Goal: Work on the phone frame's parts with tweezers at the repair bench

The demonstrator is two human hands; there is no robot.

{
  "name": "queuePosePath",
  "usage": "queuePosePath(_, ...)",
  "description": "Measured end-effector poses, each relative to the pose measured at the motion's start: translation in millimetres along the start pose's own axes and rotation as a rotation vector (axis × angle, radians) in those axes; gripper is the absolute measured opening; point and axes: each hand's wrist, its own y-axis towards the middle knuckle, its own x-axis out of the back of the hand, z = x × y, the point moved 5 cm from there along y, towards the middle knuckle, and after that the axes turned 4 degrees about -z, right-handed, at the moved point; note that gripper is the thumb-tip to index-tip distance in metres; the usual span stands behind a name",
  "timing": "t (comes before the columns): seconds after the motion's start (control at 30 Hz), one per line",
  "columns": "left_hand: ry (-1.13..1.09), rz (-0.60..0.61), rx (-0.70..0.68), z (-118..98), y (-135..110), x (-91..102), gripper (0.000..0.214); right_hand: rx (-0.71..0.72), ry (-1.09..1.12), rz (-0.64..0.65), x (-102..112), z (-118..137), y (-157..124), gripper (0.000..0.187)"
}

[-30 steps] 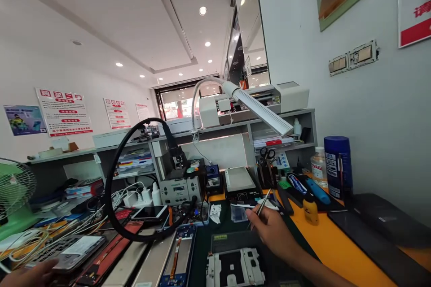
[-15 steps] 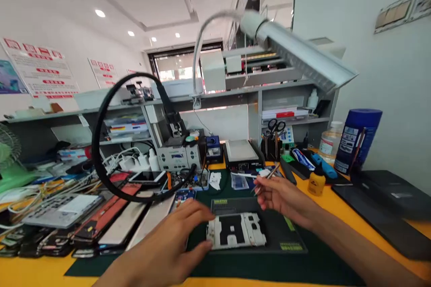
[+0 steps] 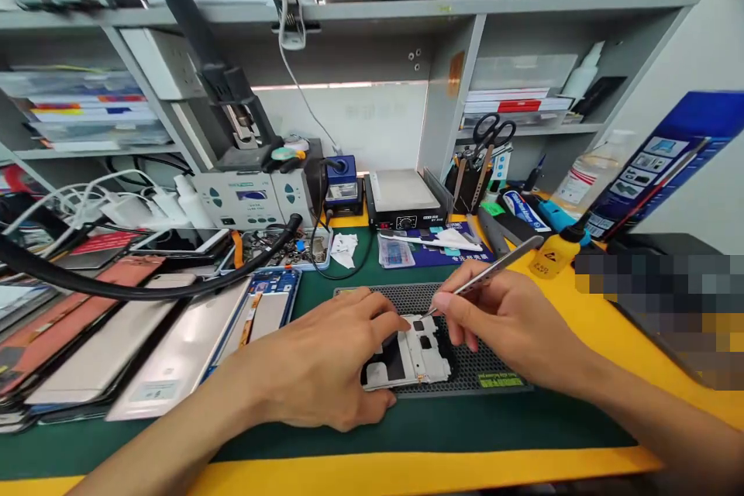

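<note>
A phone frame (image 3: 428, 359), pale metal with a black patch, lies on a dark perforated pad (image 3: 488, 356). My left hand (image 3: 334, 360) covers the frame's left end, with the thumb at the near edge and the fingers over the far side, gripping it. Silver tweezers (image 3: 501, 264) are pinched between the thumb and fingers of my right hand (image 3: 511, 318). Their tip touches or hovers just over the frame's far edge; which of the two I cannot tell. The left end of the frame is hidden under my hand.
Several phone parts (image 3: 168, 356) lie in a row at the left. Behind the pad are a heating plate (image 3: 404, 194), a tray of small parts (image 3: 273, 246) and a rework station (image 3: 249, 196). A yellow bottle (image 3: 551, 256) stands right, and a black hose (image 3: 156, 292) arcs over the left side.
The view has tipped down and closer. My left hand has moved onto the phone frame and gripped it. My right hand has brought the tweezers down to the frame's far edge.
</note>
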Motion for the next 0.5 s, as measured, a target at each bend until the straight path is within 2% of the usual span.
queuePosePath(0.17, -0.065, -0.001, 0.001, 11, 0, -2.7, 0.050, -0.016, 0.023, -0.044, -3, -12, -14, 0.027)
queuePosePath(0.3, -0.076, 0.015, -0.018, 12, -2, -3.9, 0.046, -0.008, 0.071, -0.072, -5, -15, -19, 0.024)
queuePosePath(0.4, -0.068, 0.017, -0.007, 10, -3, -3.7, 0.040, 0.107, 0.080, -0.106, -6, -13, -23, 0.016)
queuePosePath(0.5, -0.025, -0.003, -0.012, 7, -1, -4.3, 0.039, 0.295, 0.027, -0.114, -9, -8, -30, 0.008)
